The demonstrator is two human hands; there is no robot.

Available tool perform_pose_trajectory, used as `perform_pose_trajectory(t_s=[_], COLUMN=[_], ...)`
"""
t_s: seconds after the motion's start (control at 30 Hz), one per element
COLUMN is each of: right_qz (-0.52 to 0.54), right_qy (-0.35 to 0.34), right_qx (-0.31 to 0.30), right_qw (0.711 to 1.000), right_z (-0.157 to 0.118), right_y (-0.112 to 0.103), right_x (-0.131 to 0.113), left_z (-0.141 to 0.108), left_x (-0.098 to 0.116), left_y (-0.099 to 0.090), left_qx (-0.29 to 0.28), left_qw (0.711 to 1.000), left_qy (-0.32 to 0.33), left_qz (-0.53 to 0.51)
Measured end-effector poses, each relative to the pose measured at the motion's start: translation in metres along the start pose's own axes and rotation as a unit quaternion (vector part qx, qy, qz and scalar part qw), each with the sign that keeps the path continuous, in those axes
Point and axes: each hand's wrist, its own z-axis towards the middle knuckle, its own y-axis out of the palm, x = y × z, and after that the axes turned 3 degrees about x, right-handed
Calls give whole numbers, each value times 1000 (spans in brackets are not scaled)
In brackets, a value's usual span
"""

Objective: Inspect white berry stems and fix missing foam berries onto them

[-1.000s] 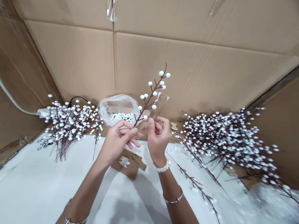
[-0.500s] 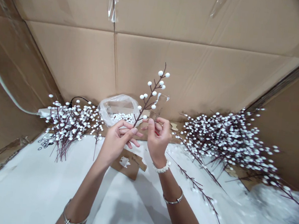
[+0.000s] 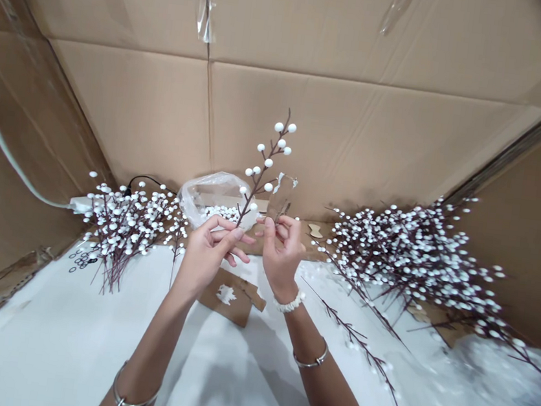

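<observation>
Head view: the left hand (image 3: 202,264) pinches the stem of a white-berry spray (image 3: 263,166), its fingers (image 3: 230,241) clamped on the stem, and the spray tilts up above the white surface (image 3: 55,328). Just beside it, the right hand (image 3: 283,253) has its fingers (image 3: 281,225) closed on a clear plastic strip (image 3: 281,198) standing upright. Behind them sits a plastic bag (image 3: 212,199) of loose berries (image 3: 220,212), with bunched sprays (image 3: 122,238) to the left, a bigger pile (image 3: 415,258) to the right and a cardboard scrap (image 3: 230,296) below the hands
</observation>
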Motion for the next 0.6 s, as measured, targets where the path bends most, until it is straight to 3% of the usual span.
perform_pose_trajectory(t_s=[0.3,0.6], right_qz=[43,1], right_qy=[41,7], right_qx=[42,98], right_qw=[997,995], right_z=[12,30], right_y=[-9,-26], right_x=[6,10], left_z=[2,-3], left_x=[5,12], left_y=[-13,-13], left_qx=[16,-25], left_qw=[1000,998], left_qy=[2,-24], left_qz=[15,51])
